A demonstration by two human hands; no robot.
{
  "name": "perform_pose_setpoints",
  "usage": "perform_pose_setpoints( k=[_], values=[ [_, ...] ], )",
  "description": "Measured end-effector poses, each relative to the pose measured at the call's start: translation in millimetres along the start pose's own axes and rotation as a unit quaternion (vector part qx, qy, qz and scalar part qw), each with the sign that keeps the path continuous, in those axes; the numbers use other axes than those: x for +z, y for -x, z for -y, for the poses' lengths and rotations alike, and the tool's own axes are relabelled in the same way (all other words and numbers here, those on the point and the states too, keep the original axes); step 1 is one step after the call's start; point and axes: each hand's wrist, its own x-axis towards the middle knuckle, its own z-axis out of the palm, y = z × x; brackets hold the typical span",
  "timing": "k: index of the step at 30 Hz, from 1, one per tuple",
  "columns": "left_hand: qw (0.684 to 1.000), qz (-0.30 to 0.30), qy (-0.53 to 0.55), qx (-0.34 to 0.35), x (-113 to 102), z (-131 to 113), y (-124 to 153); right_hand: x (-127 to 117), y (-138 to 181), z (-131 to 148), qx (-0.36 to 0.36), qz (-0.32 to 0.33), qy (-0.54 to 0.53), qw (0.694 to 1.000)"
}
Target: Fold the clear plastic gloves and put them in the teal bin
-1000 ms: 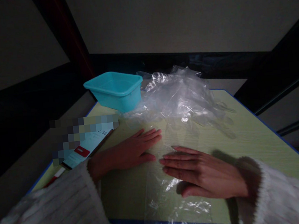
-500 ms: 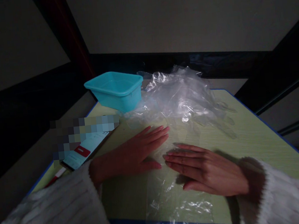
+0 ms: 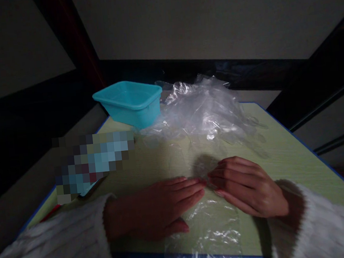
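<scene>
A clear thin plastic glove (image 3: 211,222) lies spread on the table in front of me, its wide end hanging over the near edge. My left hand (image 3: 173,206) rests flat across the left side of the film, fingers stretched and thumb apart. Opposite it, my right hand (image 3: 247,186) is arched, with bent fingers and fingertips at the film close to my left fingertips. No plastic shows gripped in either hand. Beyond them sits a crumpled heap of clear plastic gloves (image 3: 206,105), some with finger shapes showing.
A turquoise plastic basin (image 3: 149,115) stands at the back left of the pale, blue-edged table (image 3: 288,166). At the left lies a phone, largely blurred out (image 3: 102,160), with a red object (image 3: 50,212) beside my left sleeve. A wall panel rises behind.
My left hand has slid toward me and slightly right over the film. The right hand has gone from flat to arched, its fingers now bent. The view has shifted slightly.
</scene>
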Motion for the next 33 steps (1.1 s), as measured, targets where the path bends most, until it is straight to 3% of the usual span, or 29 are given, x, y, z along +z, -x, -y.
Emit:
perform_pose_setpoints(
  k=[5,19,26,30,33],
  values=[
    [0.999,0.034,-0.005,-0.001,-2,-4,-1,2,0,0,-0.006,0.006,0.009,1.000],
    [0.997,-0.004,0.068,0.027,-1,-5,5,1,2,1,-0.018,0.008,-0.017,1.000],
    [0.997,-0.020,0.065,0.025,-9,-11,20,-18,30,27,-0.026,0.081,-0.025,0.996],
    [0.997,-0.013,0.070,0.000,-8,-10,28,-23,44,49,-0.048,0.215,0.051,0.974],
    [0.996,-0.021,0.073,-0.036,-7,-6,34,-13,52,59,-0.061,0.210,0.080,0.973]
  ],
)
